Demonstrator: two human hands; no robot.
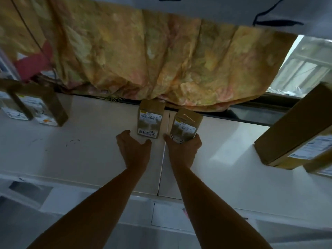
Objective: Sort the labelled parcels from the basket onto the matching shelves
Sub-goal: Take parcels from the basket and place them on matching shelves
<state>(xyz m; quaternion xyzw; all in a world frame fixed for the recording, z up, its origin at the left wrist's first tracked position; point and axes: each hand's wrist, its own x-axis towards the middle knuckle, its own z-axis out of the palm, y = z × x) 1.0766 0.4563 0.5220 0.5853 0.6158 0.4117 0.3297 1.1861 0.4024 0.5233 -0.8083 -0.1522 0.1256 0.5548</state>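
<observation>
The placing step seems in hand: the right hand (183, 146) grips a small parcel (186, 125) by its lower end on the white shelf (89, 126). The left hand (133, 146) is open and empty just below a second parcel (150, 119) standing alongside. That one's handwriting reads roughly "5-3", the gripped one's begins "4-", so the next move probably calls for checking the shelf before letting go.

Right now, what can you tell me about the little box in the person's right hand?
The small brown cardboard parcel is held tilted over the white shelf top, beside a similar parcel. A white printed label covers its front, with a handwritten mark below, partly hidden. The right hand grips its lower end, thumb on one side, fingers on the other.
</observation>
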